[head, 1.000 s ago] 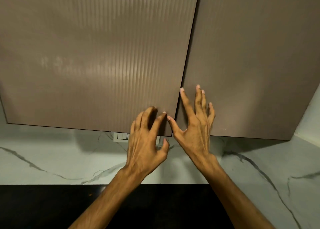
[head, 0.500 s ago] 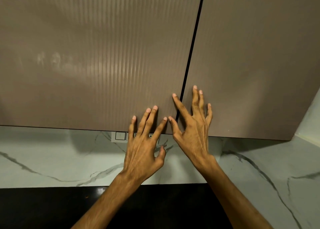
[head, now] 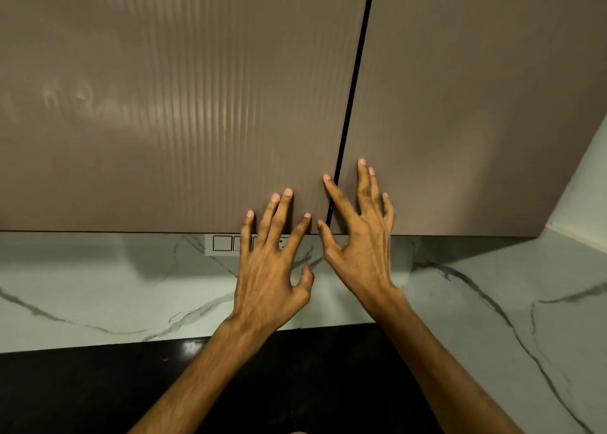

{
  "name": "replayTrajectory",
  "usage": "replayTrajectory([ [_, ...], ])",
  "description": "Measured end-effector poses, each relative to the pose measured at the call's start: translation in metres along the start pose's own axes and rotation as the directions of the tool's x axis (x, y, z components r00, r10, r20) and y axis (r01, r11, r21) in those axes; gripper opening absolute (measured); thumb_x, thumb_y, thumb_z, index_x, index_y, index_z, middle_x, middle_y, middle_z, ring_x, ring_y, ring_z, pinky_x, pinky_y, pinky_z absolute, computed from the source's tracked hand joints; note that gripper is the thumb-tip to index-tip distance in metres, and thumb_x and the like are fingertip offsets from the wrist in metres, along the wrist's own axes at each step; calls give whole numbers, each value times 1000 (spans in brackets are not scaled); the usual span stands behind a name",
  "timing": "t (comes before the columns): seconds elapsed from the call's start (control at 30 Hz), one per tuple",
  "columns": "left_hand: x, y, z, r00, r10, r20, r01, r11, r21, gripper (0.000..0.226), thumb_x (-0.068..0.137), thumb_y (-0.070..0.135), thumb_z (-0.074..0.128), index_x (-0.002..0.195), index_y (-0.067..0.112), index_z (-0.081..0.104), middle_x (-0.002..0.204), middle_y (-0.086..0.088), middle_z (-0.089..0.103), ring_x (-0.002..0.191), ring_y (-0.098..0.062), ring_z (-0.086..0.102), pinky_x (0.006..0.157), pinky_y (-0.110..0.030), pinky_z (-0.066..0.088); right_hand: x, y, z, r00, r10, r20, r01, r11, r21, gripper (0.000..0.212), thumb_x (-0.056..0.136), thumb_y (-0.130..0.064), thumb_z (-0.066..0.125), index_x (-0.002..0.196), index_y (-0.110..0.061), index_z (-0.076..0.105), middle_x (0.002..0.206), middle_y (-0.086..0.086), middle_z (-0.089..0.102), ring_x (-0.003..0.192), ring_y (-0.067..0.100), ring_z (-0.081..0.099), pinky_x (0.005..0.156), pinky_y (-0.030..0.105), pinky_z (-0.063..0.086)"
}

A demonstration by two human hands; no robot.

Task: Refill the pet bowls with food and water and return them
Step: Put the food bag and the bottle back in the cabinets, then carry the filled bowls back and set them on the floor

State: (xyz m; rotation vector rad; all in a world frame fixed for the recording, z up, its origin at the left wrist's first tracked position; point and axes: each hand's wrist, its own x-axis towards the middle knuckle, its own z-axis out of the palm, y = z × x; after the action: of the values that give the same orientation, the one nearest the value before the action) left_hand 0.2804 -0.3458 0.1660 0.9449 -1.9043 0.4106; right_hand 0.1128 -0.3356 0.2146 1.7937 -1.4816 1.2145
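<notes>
The left cabinet door, ajar a second ago, now sits shut; left hand and right hand press flat, fingers spread.

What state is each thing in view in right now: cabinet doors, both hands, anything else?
Left cabinet door: shut, flush with its neighbour.
Right cabinet door: shut.
Left hand: open, fingers spread, fingertips on the left door's lower edge.
Right hand: open, fingers spread across the seam between the doors.
Switch plate: on the marble wall, partly hidden by the left hand; switch positions unreadable.
</notes>
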Motion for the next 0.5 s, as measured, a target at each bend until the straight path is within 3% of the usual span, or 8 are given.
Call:
replayTrajectory([
  [0.37, -42, 11, 16, 985, -64, 157, 74, 995, -60, 81, 84, 41, 66, 159, 20, 42, 176, -6, 0, 162, -22, -3, 127, -62, 11, -77, 7, 14, 988, 80, 129, -88, 995, 55, 77, 87, -27, 75, 157, -30, 44, 175, 6, 9, 161, 25, 9, 120, 61, 31],
  [0.5, -66, 15, 28, 964, -123, 235, 154, 981, -118, 80, 83, 40, 64, 157, 19, 43, 175, -7, 12, 162, -22, 2, 128, -59, 12, -102, 7, 20, 974, 139, 179, -153, 986, 67, 76, 85, -25, 81, 153, -28, 50, 173, 9, 16, 159, 30, 20, 119, 44, 30],
])
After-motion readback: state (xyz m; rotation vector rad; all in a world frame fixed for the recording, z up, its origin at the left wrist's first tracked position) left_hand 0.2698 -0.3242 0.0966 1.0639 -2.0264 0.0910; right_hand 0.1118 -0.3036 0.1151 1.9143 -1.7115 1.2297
